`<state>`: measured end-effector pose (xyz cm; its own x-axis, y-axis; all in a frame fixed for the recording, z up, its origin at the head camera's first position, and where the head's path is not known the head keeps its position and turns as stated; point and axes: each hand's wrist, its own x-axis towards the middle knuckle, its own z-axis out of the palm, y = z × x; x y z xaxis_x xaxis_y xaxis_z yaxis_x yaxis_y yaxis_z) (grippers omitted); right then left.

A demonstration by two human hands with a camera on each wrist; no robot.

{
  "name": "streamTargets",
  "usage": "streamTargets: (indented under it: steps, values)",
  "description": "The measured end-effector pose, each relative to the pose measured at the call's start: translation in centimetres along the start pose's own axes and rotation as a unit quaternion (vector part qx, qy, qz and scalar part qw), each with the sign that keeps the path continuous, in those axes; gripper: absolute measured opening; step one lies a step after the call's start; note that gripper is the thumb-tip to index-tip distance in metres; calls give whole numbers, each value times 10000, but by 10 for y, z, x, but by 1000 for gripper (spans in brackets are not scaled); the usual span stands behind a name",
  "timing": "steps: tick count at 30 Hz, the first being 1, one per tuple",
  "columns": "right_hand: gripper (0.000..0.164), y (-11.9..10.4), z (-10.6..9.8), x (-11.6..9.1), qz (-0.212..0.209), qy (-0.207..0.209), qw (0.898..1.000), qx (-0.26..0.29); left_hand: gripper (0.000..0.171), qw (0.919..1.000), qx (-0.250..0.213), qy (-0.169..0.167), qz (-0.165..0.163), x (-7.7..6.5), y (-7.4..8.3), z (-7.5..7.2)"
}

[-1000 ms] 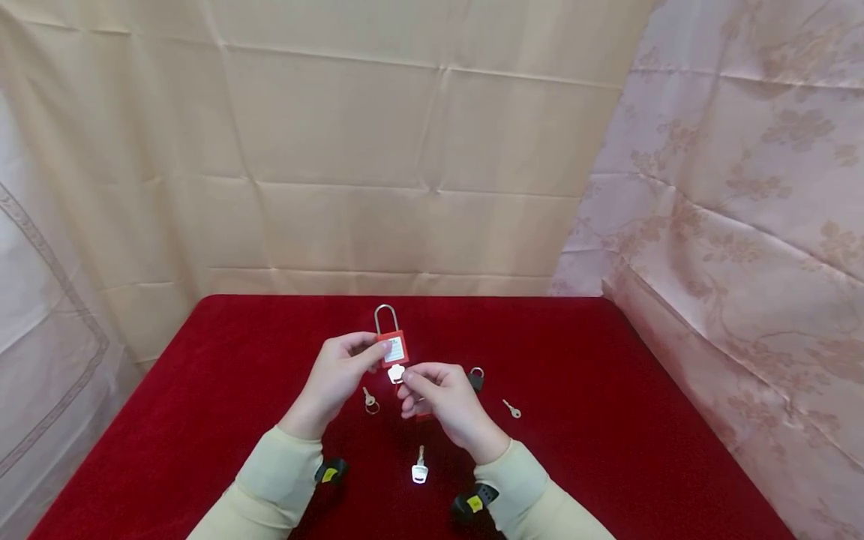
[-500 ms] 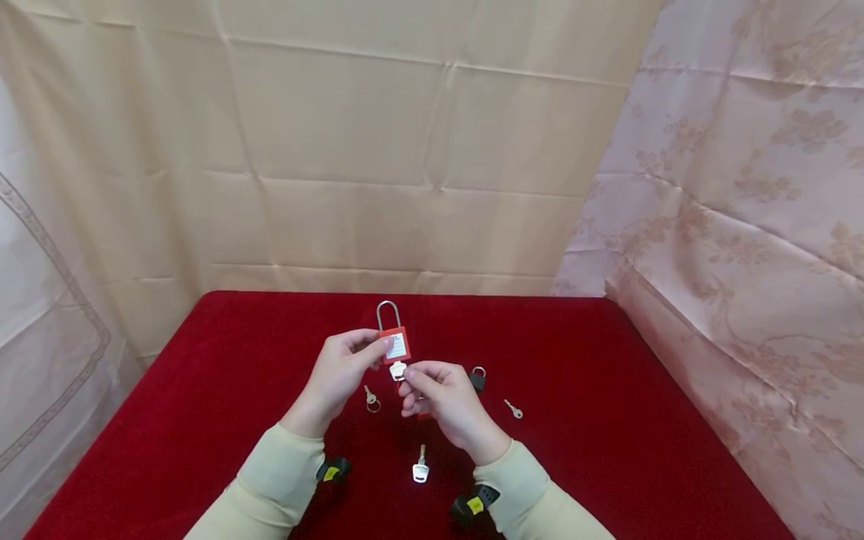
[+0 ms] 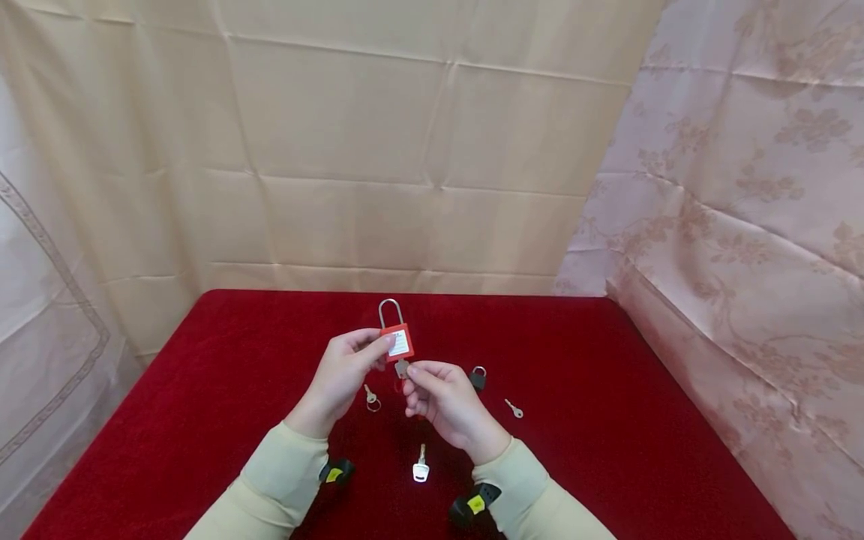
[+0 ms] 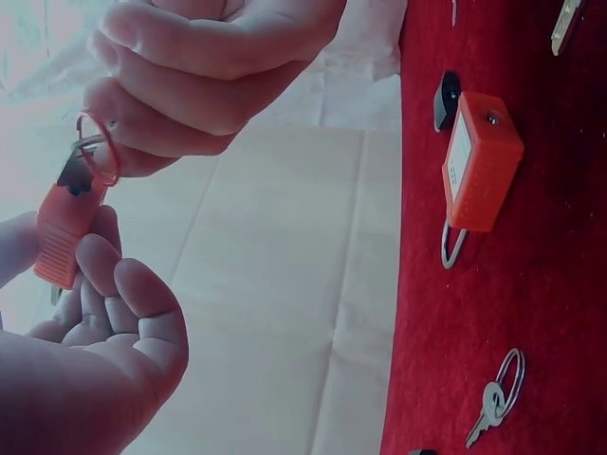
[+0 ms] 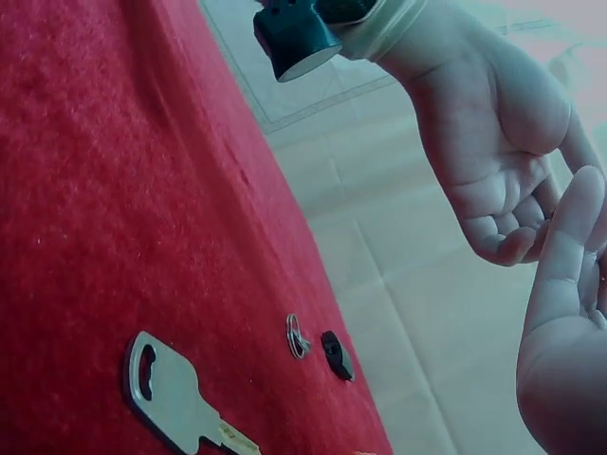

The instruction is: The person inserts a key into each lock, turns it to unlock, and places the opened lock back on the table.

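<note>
My left hand (image 3: pixel 335 379) grips a red padlock (image 3: pixel 405 349) with a white label, its steel shackle pointing up and the thumb across the label's edge. My right hand (image 3: pixel 448 401) pinches the head of a key (image 3: pixel 401 369) at the padlock's underside; the key looks to be in the keyhole, its blade hidden. A red ring (image 4: pixel 115 163) hangs from the key in the left wrist view. In that view, the padlock (image 4: pixel 68 227) is edge-on between left thumb and fingers. The right wrist view shows both hands, with the padlock largely hidden.
On the red cloth lie a key with a ring (image 3: pixel 372 399), a silver key (image 3: pixel 421 470), a small key (image 3: pixel 514 409) and a small black padlock (image 3: pixel 478 379). A second red padlock (image 4: pixel 484 163) shows in the left wrist view. Curtains stand behind and beside the table.
The key's head has turned from a bright, broad face to a narrower grey one. The padlock and both hands have shifted slightly right. Red under the right hand is now hidden.
</note>
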<state>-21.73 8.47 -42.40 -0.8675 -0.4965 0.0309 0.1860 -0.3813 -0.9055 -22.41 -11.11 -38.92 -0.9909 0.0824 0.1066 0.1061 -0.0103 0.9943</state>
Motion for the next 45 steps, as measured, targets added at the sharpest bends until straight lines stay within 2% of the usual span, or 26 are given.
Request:
streamTargets:
  steps: [5, 10, 17, 24, 31, 34, 40, 45]
  values:
    - [22, 0, 1, -1, 158, -259, 9982, 523, 32, 9989, -453, -136, -30, 0, -1, 3]
    - [30, 3, 1, -2, 309, -625, 9919, 1063, 34, 9959, -833, -318, -158, -1, -2, 4]
    - [29, 5, 0, -1, 375, -653, 9903, 1169, 34, 9949, -928, -370, -166, -2, 0, 5]
    - [26, 4, 2, 0, 285, -378, 9952, 853, 33, 9960, -817, -364, -73, -1, 1, 4]
    - [17, 0, -2, 2, 63, 94, 9999, -23, 33, 9975, -635, -298, -89, -1, 2, 2]
    - [12, -5, -6, 2, -39, 352, 9992, -164, 32, 9980, -572, -259, -74, -1, 3, 1]
    - [9, -22, -16, 1, -533, 687, 9959, -251, 30, 9983, -527, -217, -82, 0, 4, -2]
    - [7, -38, -27, -1, -1052, 905, 9883, -628, 31, 9993, -343, -155, -44, 1, 5, -6]
